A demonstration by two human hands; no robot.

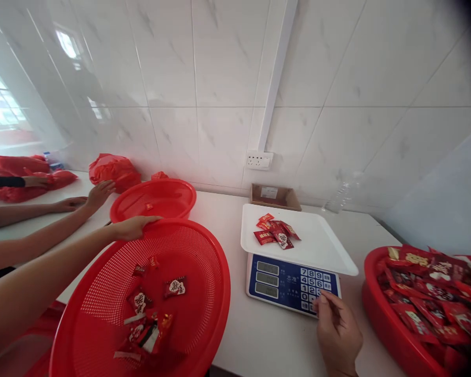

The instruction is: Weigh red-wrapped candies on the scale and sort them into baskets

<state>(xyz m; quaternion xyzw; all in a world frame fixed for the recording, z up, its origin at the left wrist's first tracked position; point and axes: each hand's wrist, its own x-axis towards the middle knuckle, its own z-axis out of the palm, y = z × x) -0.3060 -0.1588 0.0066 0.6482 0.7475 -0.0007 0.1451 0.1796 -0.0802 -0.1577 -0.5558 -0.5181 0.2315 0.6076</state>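
Note:
My left hand (135, 228) is closed on the far rim of a red plastic basket (215, 272), which is tilted toward me. Inside lie several red-wrapped candies (175, 287), mostly near its lower side. My right hand (339, 330) is closed in a pinch at the keypad's lower right; whatever is between the fingertips, if anything, is hidden. That keypad belongs to a digital scale (286, 285) with a white tray (317, 246) on top. A small pile of red candy packets (277, 231) rests on the tray.
At right stands a red basin (380, 319) heaped with wrapped candies. Behind the scale are a cardboard box (275, 198) and a clear plastic bottle (339, 196). Another red basket (157, 196) and a red bag (113, 170) are at left, beside another person's hand (100, 195).

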